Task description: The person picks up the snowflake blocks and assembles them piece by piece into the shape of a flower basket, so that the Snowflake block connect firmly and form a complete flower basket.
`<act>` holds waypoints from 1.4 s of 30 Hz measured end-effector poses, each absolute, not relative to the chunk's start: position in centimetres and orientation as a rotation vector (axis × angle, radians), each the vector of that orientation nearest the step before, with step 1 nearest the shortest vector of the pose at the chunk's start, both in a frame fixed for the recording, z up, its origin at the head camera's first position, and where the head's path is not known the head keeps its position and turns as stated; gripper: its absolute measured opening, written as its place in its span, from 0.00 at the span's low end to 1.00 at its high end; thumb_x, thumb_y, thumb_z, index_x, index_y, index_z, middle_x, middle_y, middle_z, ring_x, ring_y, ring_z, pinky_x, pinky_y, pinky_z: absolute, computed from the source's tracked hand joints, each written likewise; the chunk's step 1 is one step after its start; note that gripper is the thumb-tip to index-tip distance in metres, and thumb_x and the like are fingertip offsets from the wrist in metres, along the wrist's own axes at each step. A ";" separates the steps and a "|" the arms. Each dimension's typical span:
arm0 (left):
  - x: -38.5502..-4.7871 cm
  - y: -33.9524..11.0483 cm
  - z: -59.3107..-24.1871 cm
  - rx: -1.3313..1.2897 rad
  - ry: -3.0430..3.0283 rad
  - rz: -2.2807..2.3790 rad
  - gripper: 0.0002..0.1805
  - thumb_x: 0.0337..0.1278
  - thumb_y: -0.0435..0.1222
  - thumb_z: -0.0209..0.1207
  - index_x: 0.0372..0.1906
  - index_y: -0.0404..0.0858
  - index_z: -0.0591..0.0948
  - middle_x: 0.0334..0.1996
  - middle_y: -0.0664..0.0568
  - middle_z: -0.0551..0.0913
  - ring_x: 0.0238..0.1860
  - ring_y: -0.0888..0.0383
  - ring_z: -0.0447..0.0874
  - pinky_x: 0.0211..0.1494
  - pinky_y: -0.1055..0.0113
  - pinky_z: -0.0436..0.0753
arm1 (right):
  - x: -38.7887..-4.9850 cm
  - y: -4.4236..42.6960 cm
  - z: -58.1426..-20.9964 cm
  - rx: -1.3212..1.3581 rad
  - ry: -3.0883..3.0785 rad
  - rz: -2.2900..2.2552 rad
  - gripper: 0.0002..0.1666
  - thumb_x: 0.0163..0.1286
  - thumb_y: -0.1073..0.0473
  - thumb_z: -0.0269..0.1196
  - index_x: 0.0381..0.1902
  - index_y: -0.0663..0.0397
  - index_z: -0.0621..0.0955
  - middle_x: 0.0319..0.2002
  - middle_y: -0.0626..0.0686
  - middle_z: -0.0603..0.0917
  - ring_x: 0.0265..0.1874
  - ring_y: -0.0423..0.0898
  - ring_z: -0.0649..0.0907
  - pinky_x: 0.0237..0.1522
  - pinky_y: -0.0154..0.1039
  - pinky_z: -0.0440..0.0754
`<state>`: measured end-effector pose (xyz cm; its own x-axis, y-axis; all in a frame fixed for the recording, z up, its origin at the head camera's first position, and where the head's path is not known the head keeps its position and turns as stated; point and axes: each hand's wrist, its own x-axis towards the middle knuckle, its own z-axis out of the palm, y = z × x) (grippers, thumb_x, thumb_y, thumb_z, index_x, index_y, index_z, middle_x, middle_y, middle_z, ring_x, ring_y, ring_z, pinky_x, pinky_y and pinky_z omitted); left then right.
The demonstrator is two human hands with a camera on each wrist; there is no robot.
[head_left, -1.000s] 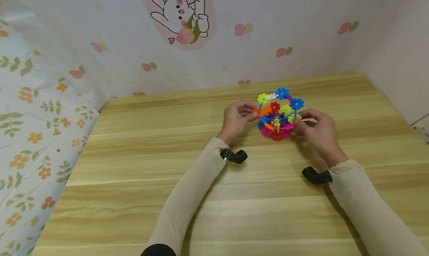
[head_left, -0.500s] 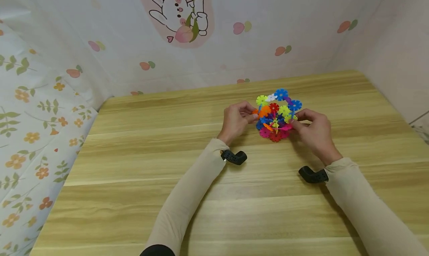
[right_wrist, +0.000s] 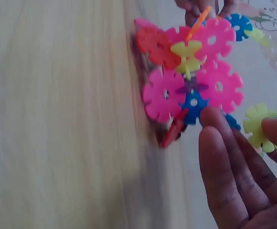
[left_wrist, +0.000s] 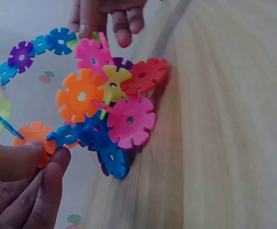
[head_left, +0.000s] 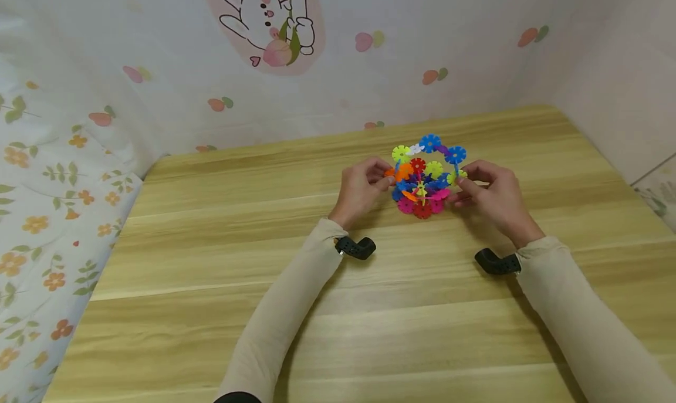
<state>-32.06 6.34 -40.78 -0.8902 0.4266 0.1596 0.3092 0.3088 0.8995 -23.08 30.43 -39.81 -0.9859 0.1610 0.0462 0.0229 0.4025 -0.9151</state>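
A multicoloured construction of interlocking plastic snowflake discs [head_left: 422, 209] stands on the table, like a small basket with an arched handle of blue, purple, white and yellow-green discs. At its left side my left hand [head_left: 359, 193] pinches an orange disc [left_wrist: 32, 134] at the handle's foot between thumb and fingers. On the opposite side my right hand [head_left: 499, 200] holds a yellow-green disc [right_wrist: 256, 125] at the other foot, thumb on top. The right hand's other fingers [right_wrist: 219, 176] extend beside the pink and blue discs of the body. Part of the body's far side is hidden.
The wood-grain table [head_left: 222, 262] reaches back to a wall covering [head_left: 401, 86] printed with fruit and a rabbit. A flowered sheet [head_left: 42, 244] hangs at the left. Black wrist mounts [head_left: 359, 249] sit on both forearms over beige sleeves.
The head view has swung slightly right, so everything sits further left. My right hand moved a little left, then slightly right and away again. Both hands keep their hold on the construction.
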 end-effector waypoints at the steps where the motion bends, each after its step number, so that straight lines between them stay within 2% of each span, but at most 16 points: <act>1: -32.0 6.4 -40.8 0.698 2.463 1.638 0.08 0.62 0.29 0.65 0.46 0.36 0.83 0.40 0.43 0.89 0.40 0.52 0.91 0.45 0.73 0.87 | -23.1 30.5 -39.8 -0.159 -2.526 1.608 0.12 0.76 0.61 0.57 0.50 0.66 0.77 0.33 0.32 0.82 0.27 0.34 0.89 0.33 0.32 0.88; 4: -32.0 6.4 -40.9 0.716 2.488 1.623 0.09 0.62 0.30 0.64 0.47 0.36 0.83 0.40 0.44 0.88 0.39 0.54 0.89 0.45 0.73 0.86 | -23.1 30.7 -39.9 -0.149 -2.548 1.464 0.11 0.75 0.62 0.58 0.49 0.66 0.79 0.35 0.37 0.81 0.29 0.27 0.87 0.34 0.25 0.85; 8: -32.0 6.4 -41.1 0.747 2.490 1.631 0.08 0.63 0.29 0.64 0.46 0.35 0.83 0.40 0.44 0.88 0.39 0.54 0.89 0.45 0.73 0.86 | -23.3 30.9 -40.1 -0.146 -2.532 1.439 0.10 0.74 0.65 0.58 0.48 0.68 0.80 0.35 0.38 0.82 0.28 0.26 0.86 0.37 0.21 0.84; 12: -31.9 6.6 -41.2 0.758 2.482 1.639 0.08 0.64 0.29 0.63 0.46 0.35 0.83 0.41 0.43 0.88 0.41 0.53 0.89 0.46 0.72 0.87 | -23.5 30.9 -40.3 -0.132 -2.458 1.542 0.10 0.73 0.67 0.58 0.47 0.71 0.78 0.31 0.32 0.83 0.29 0.28 0.88 0.37 0.26 0.86; 17: -31.9 6.6 -41.2 0.722 2.427 1.658 0.08 0.65 0.29 0.62 0.47 0.34 0.82 0.44 0.41 0.87 0.44 0.50 0.90 0.47 0.71 0.87 | -23.8 30.9 -40.4 -0.106 -2.397 1.631 0.11 0.75 0.67 0.56 0.49 0.71 0.76 0.30 0.32 0.85 0.29 0.28 0.88 0.35 0.29 0.87; 22: -32.0 6.7 -41.1 0.713 2.396 1.672 0.09 0.66 0.29 0.61 0.48 0.33 0.81 0.44 0.40 0.86 0.43 0.48 0.91 0.45 0.71 0.88 | -24.2 31.0 -40.9 -0.130 -2.405 1.677 0.10 0.77 0.66 0.53 0.51 0.67 0.74 0.31 0.32 0.84 0.28 0.31 0.89 0.33 0.33 0.88; 27: -32.0 6.8 -41.1 0.692 2.369 1.694 0.09 0.67 0.29 0.60 0.49 0.33 0.80 0.44 0.40 0.87 0.43 0.49 0.91 0.44 0.71 0.88 | -24.6 31.2 -41.0 -0.129 -2.452 1.677 0.11 0.77 0.65 0.53 0.53 0.66 0.73 0.32 0.33 0.84 0.25 0.34 0.89 0.32 0.33 0.88; 34: -31.9 6.7 -41.1 0.670 2.336 1.742 0.09 0.65 0.27 0.61 0.48 0.31 0.80 0.44 0.38 0.86 0.42 0.48 0.92 0.44 0.68 0.89 | -24.2 31.5 -40.5 -0.127 -2.476 1.699 0.09 0.76 0.68 0.54 0.49 0.69 0.74 0.31 0.34 0.84 0.30 0.31 0.89 0.39 0.27 0.87; 42: -31.9 6.6 -41.2 0.667 2.321 1.744 0.09 0.65 0.27 0.60 0.48 0.30 0.79 0.44 0.38 0.85 0.44 0.47 0.91 0.46 0.66 0.89 | -24.4 31.5 -40.6 -0.130 -2.479 1.704 0.10 0.77 0.66 0.53 0.51 0.67 0.73 0.33 0.33 0.84 0.30 0.29 0.88 0.38 0.29 0.87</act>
